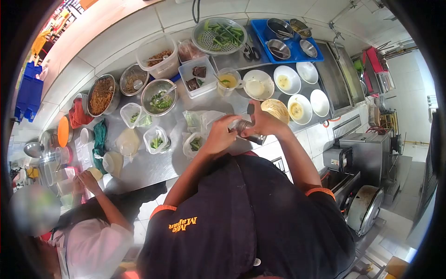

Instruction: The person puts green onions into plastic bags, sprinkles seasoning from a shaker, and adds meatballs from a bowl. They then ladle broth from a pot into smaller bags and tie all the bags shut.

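Note:
In the middle of the head view, my left hand (222, 135) and my right hand (269, 123) come together at the near edge of the steel counter. Both are closed around a small, shiny metal cylinder (253, 137), its exact kind partly covered by my fingers. Just beyond my right hand is a bowl with a yellowish-brown coating (275, 109). Left of my left hand stands an open plastic bag with green vegetables (193, 144). Behind my hands is a plastic jug of yellow liquid (227, 83).
White bowls (299, 109) stand at right near a blue tray (304, 58) of metal bowls. A colander of greens (219, 35), a container with dark pieces (197, 76) and a bowl of chopped greens (159, 97) stand behind. A co-worker's hands (87, 182) are at left.

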`<state>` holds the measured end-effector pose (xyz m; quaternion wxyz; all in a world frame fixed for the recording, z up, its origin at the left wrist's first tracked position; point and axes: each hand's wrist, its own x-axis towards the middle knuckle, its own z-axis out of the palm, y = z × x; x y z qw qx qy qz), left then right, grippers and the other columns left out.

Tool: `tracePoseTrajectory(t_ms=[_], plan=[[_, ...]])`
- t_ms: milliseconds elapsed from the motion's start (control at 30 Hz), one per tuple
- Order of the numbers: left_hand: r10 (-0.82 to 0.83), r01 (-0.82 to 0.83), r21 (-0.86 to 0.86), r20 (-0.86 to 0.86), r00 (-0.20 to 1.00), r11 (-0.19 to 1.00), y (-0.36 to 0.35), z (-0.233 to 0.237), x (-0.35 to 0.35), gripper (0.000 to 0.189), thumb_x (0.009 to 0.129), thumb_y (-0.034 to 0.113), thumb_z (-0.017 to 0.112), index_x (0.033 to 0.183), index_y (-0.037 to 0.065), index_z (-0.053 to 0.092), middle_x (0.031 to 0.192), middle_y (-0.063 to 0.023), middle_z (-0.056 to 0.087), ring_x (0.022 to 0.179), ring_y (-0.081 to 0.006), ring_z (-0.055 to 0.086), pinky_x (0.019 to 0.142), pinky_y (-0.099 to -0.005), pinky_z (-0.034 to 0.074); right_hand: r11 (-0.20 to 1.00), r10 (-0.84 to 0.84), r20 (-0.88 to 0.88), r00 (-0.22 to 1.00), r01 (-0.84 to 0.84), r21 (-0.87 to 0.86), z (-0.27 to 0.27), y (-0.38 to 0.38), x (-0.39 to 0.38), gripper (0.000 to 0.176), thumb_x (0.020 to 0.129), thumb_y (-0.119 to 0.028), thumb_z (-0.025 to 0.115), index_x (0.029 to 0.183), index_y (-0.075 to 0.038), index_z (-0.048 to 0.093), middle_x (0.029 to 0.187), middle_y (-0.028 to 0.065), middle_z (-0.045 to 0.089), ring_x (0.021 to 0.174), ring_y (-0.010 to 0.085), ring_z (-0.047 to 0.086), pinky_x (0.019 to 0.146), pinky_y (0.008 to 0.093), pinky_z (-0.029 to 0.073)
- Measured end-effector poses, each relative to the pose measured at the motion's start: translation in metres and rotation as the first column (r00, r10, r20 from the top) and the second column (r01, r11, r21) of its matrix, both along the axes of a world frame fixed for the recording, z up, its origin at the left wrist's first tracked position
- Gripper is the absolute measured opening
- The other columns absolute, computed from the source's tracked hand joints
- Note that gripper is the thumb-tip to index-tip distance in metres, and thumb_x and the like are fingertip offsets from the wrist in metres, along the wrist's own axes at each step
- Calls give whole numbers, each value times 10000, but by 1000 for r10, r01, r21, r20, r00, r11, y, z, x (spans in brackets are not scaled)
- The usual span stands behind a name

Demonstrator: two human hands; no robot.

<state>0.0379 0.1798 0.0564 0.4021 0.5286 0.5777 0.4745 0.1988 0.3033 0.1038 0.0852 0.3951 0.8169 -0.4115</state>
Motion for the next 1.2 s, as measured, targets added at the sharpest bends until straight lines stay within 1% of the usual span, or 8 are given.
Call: tracePoseTrajectory(t_ms=[167, 200, 333, 467, 567, 733, 833, 1200], plan=[[27, -28, -19, -67, 997, 999, 3, 1, -4, 487, 716, -68, 533, 1193, 14, 581, 1147, -165, 605, 635, -188, 658, 595, -281, 533, 845, -277, -350, 895, 54, -532, -9, 2, 51, 1201, 596, -383, 880, 1436, -84, 76, 1145, 216, 555, 1040, 317, 592, 882, 381, 466], [32, -35, -68, -35, 999, 997, 3, 4, -5, 484, 718, -64, 534, 1193, 17, 582, 1149, -165, 605, 642, -193, 660, 595, -281, 533, 765, -400, -452, 797, 19, -644, -16, 2, 58, 1258, 524, -391, 915, 1449, -89, 118, 1313, 187, 439, 1080, 284, 578, 850, 392, 512], [54, -65, -156, -72, 996, 986, 3, 6, -1, 476, 721, -48, 543, 1189, 30, 587, 1153, -154, 606, 678, -197, 661, 597, -279, 528, 643, -640, -628, 443, -139, -753, -2, 7, 86, 1274, 522, -337, 921, 1472, -104, 103, 1111, 132, 605, 982, 257, 641, 850, 377, 522], [110, -107, 25, -267, 958, 994, 14, -7, 13, 477, 715, -38, 550, 1184, 39, 593, 1152, -126, 612, 698, -170, 643, 593, -258, 507, 676, -652, -689, 316, -168, -717, 1, 37, 119, 1309, 501, -378, 918, 1466, -69, 90, 1022, 149, 641, 875, 298, 677, 761, 406, 570], [150, -147, 29, -260, 954, 989, 23, -2, 26, 486, 708, -35, 552, 1187, 41, 593, 1145, -114, 618, 722, -147, 625, 593, -240, 487, 708, -619, -709, 337, -151, -690, 14, 60, 130, 1346, 495, -458, 906, 1459, -36, 66, 996, 162, 634, 823, 282, 678, 690, 365, 569], [99, -129, -241, -132, 986, 962, 29, 26, 38, 551, 699, -47, 544, 1236, 74, 571, 1208, -107, 583, 802, -154, 614, 597, -231, 478, 742, -360, -699, 619, -264, -616, -6, 79, 112, 1122, 627, -285, 884, 1458, -109, 152, 1133, 144, 609, 1073, 235, 595, 902, 348, 469], [92, -117, -212, -124, 988, 970, 23, 30, 43, 596, 693, -65, 533, 1264, 104, 559, 1249, -102, 554, 862, -163, 610, 604, -234, 482, 736, -140, -412, 900, -184, -652, 2, 69, 86, 1056, 658, -186, 866, 1453, -120, 174, 1284, 162, 492, 1036, 206, 580, 915, 329, 441], [110, -129, -201, -105, 988, 971, 14, 22, 60, 673, 666, -102, 527, 1298, 128, 536, 1283, -102, 534, 720, -144, 567, 587, -244, 468, 971, 172, 13, 985, -167, -170, -21, 46, 10, 1014, 629, -323, 817, 1368, 17, 210, 1146, 278, 565, 1061, 368, 585, 914, 382, 451]])
